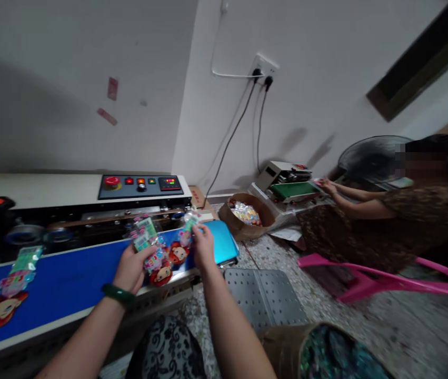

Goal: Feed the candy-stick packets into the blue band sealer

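Note:
My left hand [131,268], with a dark green bangle on its wrist, is closed on a small stack of clear plastic packets [147,239] printed with a red-haired cartoon figure. My right hand [203,245] pinches one similar packet [182,245] by its upper part, just to the right of the stack. Both hands are over the blue conveyor belt [77,279] of a sealing machine. Farther left, another red-haired packet [8,295] lies flat on the belt.
The machine's control panel [140,187] has lit buttons. Beyond the belt's end stands a round bin [247,216] holding packets. A perforated metal plate [263,297] and an open container [287,347] sit nearer. At right, a person [385,210] works at a smaller machine with a green belt [292,190], beside a pink chair [350,273].

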`<state>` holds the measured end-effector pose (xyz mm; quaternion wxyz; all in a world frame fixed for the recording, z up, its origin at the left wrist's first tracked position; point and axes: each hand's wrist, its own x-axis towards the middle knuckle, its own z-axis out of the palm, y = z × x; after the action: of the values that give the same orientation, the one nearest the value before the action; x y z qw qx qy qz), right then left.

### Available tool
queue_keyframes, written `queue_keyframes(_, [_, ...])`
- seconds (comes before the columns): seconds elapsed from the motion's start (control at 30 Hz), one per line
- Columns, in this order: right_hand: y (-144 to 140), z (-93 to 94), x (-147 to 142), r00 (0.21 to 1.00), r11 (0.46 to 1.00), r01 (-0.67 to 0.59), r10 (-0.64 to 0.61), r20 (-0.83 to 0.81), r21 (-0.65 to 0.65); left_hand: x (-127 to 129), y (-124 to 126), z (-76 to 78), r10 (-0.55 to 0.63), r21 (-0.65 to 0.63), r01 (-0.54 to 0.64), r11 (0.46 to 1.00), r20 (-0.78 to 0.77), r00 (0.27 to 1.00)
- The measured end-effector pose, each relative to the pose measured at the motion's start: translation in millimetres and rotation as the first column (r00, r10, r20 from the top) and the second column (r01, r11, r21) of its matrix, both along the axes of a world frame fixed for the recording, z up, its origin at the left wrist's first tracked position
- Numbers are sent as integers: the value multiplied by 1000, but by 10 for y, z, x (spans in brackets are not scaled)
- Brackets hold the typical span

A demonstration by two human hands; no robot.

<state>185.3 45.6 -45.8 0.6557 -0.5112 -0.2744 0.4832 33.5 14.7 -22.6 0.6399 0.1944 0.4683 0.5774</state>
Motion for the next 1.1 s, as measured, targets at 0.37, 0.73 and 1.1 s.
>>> queue_keyframes(0.37, [505, -55, 265, 961, 950, -210, 244, 132, -230, -115, 34, 13, -5, 22, 5, 1000, -25, 1000])
queue_keyframes(0.73, [175, 156, -56, 841, 855, -508, 518, 155, -99, -60, 38, -34, -74, 64, 73, 995, 2, 997])
queue_keyframes(1.1, [-1, 34, -2, 960, 966, -257, 256, 115, -3, -22, 39, -24, -53, -22, 54, 998, 12, 999])
